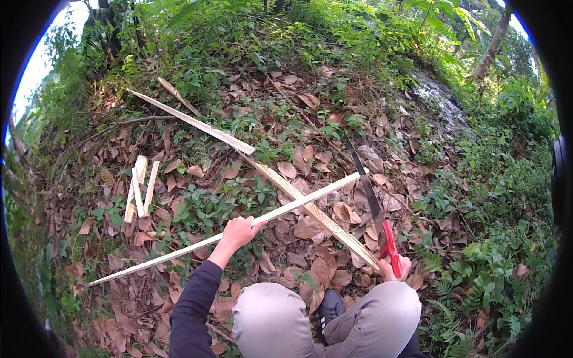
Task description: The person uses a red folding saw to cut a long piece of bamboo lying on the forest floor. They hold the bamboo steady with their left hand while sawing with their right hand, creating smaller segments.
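Note:
My left hand [239, 232] is closed around a long pale wooden strip [298, 201], which slants from the lower left up to the right. Closed on the red handle of a handsaw [371, 200] is my right hand [396, 268]. The saw's dark blade points away from me and crosses the strip close to its right end; whether the teeth are in the wood I cannot make out. Under the held strip, crossing it, lies a second long wooden strip [334, 228], its near end by my right hand.
Another long strip [197, 124] lies farther off to the left, with a length of wood [178, 95] behind it. Several short cut pieces [139, 191] rest at the left. Dry leaves [319, 271] and low green plants cover the sloping ground. My bent knees [271, 316] are close below.

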`<state>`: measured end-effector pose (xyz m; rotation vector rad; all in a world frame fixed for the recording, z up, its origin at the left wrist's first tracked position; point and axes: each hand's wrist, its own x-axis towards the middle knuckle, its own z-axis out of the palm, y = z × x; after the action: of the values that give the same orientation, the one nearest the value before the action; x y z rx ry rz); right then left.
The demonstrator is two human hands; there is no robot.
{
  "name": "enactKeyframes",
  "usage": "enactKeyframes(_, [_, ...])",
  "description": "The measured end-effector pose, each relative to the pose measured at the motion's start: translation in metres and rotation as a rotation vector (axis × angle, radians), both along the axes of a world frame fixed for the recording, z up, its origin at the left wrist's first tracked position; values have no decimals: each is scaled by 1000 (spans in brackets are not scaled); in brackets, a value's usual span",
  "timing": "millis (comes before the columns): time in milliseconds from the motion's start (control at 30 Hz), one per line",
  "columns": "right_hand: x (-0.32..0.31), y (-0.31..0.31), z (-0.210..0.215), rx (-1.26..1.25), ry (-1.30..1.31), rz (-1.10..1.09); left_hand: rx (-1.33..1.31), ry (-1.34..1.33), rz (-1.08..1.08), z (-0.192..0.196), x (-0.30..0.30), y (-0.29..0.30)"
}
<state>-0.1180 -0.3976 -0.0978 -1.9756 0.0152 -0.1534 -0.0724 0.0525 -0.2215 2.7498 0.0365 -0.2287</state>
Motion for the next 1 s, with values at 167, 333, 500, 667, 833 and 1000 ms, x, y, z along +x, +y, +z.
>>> enactKeyframes(167, [7,-14,13,-118,-172,-35,41,-59,-75,23,4,-4])
enactKeyframes(333, [7,2,46,259,-137,-26,56,-73,-125,104,18,13])
enactKeyframes(500, [2,9,60,334,-205,-31,233,-114,-235,152,37,35])
enactKeyframes(667, [2,12,71,337,-241,-24,250,-124,-165,58,44,63])
enactKeyframes(833, [16,-10,94,281,-186,93,124,-157,-179,-24,33,59])
enactKeyframes(1000, [40,5,179,68,-146,255,84,-114,-213,-34,36,44])
